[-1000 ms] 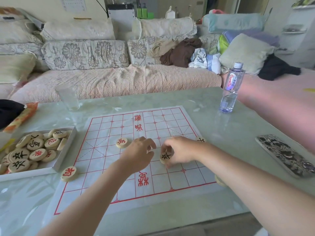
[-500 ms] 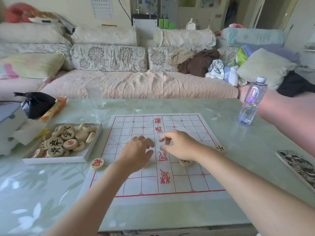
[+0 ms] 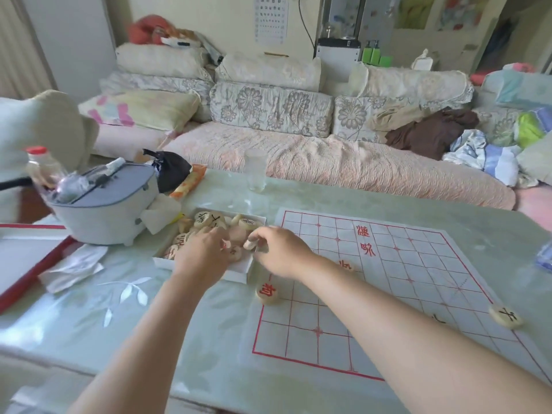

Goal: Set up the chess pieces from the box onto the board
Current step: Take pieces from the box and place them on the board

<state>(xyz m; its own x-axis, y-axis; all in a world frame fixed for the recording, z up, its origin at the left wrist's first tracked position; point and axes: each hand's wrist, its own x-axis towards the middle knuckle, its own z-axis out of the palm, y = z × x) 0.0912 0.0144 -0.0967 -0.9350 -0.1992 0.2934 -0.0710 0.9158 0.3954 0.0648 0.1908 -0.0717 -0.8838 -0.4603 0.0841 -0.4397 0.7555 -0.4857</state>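
Note:
A white box [image 3: 236, 274] holds several round wooden chess pieces [image 3: 206, 219] left of the paper board [image 3: 388, 282] with its red grid. My left hand [image 3: 203, 255] reaches into the box, fingers down among the pieces; whether it grips one is hidden. My right hand [image 3: 277, 252] hovers over the box's right edge and pinches one piece [image 3: 250, 244] between thumb and fingers. On the board lie a red-marked piece [image 3: 267, 291] at the near left edge, a black-marked piece [image 3: 506, 316] at the right, and another red-marked piece [image 3: 346, 265] partly hidden behind my right forearm.
A grey-white appliance [image 3: 101, 204] stands left of the box, with crumpled tissue [image 3: 71, 268] and a red-edged tray [image 3: 24, 264] beside it. A clear plastic cup [image 3: 255, 170] stands behind the box, with a black bag [image 3: 170, 170] and an orange packet [image 3: 188, 182] to its left. A sofa runs behind the table.
Both hands have left the middle of the board and moved left to the box. My right hand now pinches a piece. The camera has swung left.

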